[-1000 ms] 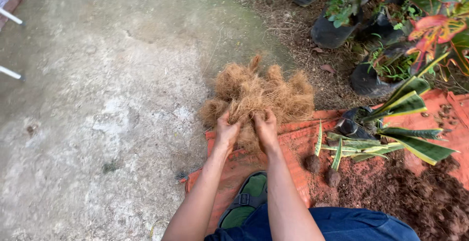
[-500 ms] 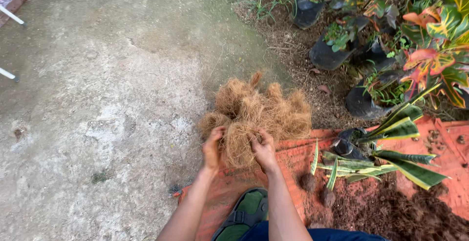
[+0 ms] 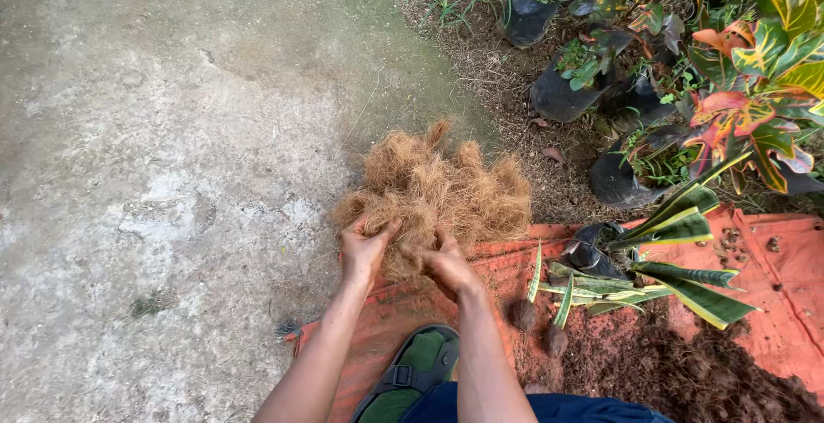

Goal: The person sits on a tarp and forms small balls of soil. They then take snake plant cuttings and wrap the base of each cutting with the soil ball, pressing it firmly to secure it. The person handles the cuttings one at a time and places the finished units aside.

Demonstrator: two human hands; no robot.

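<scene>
Coir fibre clump [image 3: 438, 191], tan/brown, loose & shaggy, sits centre of scene, near part on far-left edge of orange tarp [image 3: 772, 251], rest over concrete floor [image 3: 154, 131] & dirt strip. Both hands dug into its near edge: left hand [image 3: 362, 251] fingers curled, gripping a tuft; right hand [image 3: 446, 262] just beside it, fingers also closed in fibre, pinching strands. Hands close together, not clearly touching. Forearms come up from bottom centre. Green sandal w/ dark strap [image 3: 410, 371] on tarp between forearms, blue trouser leg [image 3: 549, 406] at bottom edge. Right of hands on tarp: uprooted snake plants [image 3: 669, 277], green w/ yellow edges, lying flat, root balls toward the near side. Loose dark-brown soil pile [image 3: 687, 371] near right on tarp. Far right: black nursery bags [image 3: 558, 93] w/ small plants, croton w/ red-yellow-green leaves [image 3: 755, 71] at top right corner
</scene>
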